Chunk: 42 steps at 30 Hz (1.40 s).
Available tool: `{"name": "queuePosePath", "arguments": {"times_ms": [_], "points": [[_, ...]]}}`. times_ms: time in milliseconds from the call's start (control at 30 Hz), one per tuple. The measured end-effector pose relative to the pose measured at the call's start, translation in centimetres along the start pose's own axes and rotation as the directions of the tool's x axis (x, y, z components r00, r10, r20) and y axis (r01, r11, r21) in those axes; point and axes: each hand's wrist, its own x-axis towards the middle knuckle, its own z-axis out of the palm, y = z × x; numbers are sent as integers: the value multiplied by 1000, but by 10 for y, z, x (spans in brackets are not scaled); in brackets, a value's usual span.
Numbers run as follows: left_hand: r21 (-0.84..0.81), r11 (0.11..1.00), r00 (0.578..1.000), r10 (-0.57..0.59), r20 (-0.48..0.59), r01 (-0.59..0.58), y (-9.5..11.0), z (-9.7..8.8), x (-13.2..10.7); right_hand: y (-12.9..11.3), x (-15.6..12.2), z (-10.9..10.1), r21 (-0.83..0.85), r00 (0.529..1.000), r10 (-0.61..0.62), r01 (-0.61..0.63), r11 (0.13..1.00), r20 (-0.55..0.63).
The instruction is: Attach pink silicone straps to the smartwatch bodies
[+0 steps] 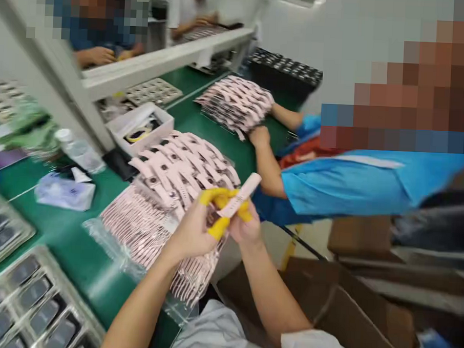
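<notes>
**Where the left hand (191,231) and the right hand (247,228) pinch one pale pink strap (241,195)**

As held at centre frame, the grip is narrow and closed: the fingers of both hands, fitted with yellow rubber finger cots (219,227), press on the strap from either side. The strap is a flat, smooth band with a rounded end. It runs diagonally, its free end pointing to the upper right and its lower end hidden among the fingers.

Directly below the hands lies a clear plastic bag (141,231) packed with similar straps in close parallel rows. A fanned pile of straps (182,166) lies just beyond it, each with a dark round hole. Both rest on a green work mat (79,239).

At upper centre sits a second fanned pile (235,105), beside a co-worker's hand (258,136) and blue sleeve (331,188). A white box (139,126) stands left of the piles. Clear formed trays (30,303) of dark items occupy the lower left corner, and a cardboard carton (337,312) stands at lower right.
</notes>
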Motion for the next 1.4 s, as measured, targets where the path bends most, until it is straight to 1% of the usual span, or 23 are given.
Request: {"name": "queuePosePath", "arguments": {"times_ms": [33,67,100,133,200,267,300,333,400,467,500,600,700,800,900,1033,1133,1200,1300,1400], "points": [[-49,998,999,-37,0,37,-7,-3,4,11,-4,-8,156,996,61,-51,986,-61],[-79,994,998,-68,12,69,-11,-5,5,19,-7,-12,317,989,117,-82,945,-90],[-90,992,996,-87,21,89,-12,-6,5,24,-8,-12,453,983,162,-104,886,-90],[-81,991,994,-102,30,104,-12,-5,3,28,-9,-10,575,979,196,-124,809,-64],[-11,992,991,-126,41,126,-11,-4,-2,30,-9,-4,716,974,227,-159,680,0],[133,984,991,-125,45,119,-11,-4,-4,30,-8,-1,795,969,247,-173,582,30],[221,971,992,-110,61,94,-11,-5,-4,31,-8,-1,823,966,258,-172,541,33],[312,949,993,-81,90,49,-12,-5,-3,32,-7,-2,848,962,270,-166,504,28],[470,878,983,-1,183,-87,-13,-5,-2,36,-6,-4,888,955,297,-143,438,7],[573,791,959,61,277,-216,-15,-2,0,42,-5,-6,917,948,317,-107,383,-22],[611,748,948,74,309,-258,-16,1,2,46,-3,-7,928,946,323,-91,361,-32],[714,630,931,40,363,-305,-19,10,13,57,4,-10,956,943,328,-45,291,-55],[775,517,902,-14,432,-364,-23,18,32,68,14,-12,976,934,346,6,216,-82],[785,448,871,-29,490,-427,-31,23,50,81,22,-12,978,913,384,64,199,-138],[788,413,860,-22,510,-456,-42,24,58,93,27,-8,974,899,403,96,207,-174],[785,391,848,-18,529,-481,-54,22,56,103,28,-3,979,911,378,104,176,-165],[780,377,839,-12,544,-500,-56,20,53,106,28,-2,988,923,362,93,127,-133],[784,361,838,-14,546,-505,-55,20,52,106,27,-3,991,930,350,83,109,-117],[792,343,841,-11,541,-505,-54,20,51,106,27,-2,991,937,336,67,112,-101],[796,344,847,-3,532,-499,-53,21,51,106,26,-1,989,933,345,60,134,-104]]}}
